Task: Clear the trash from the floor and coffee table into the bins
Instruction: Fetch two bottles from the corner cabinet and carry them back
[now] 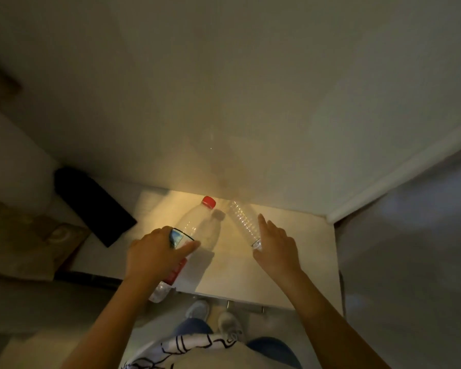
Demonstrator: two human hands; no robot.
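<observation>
Dim room, warm light pooled on a pale smooth worktop (290, 262) set against a plain wall (224, 89). Dark flat rectangular object (91, 206) lies at its left end. Left hand (155, 254) grips a clear plastic bottle (194, 235) with a red cap and a red-blue label, tilted, cap toward the wall. Right hand (274, 249) has fingers extended, touching a clear ribbed capless bottle (244, 222), also tilted; whether it grips is unclear. Both bottles are over the worktop, necks near each other.

Capped bottle (197, 230) left of ribbed bottle (244, 222).
</observation>
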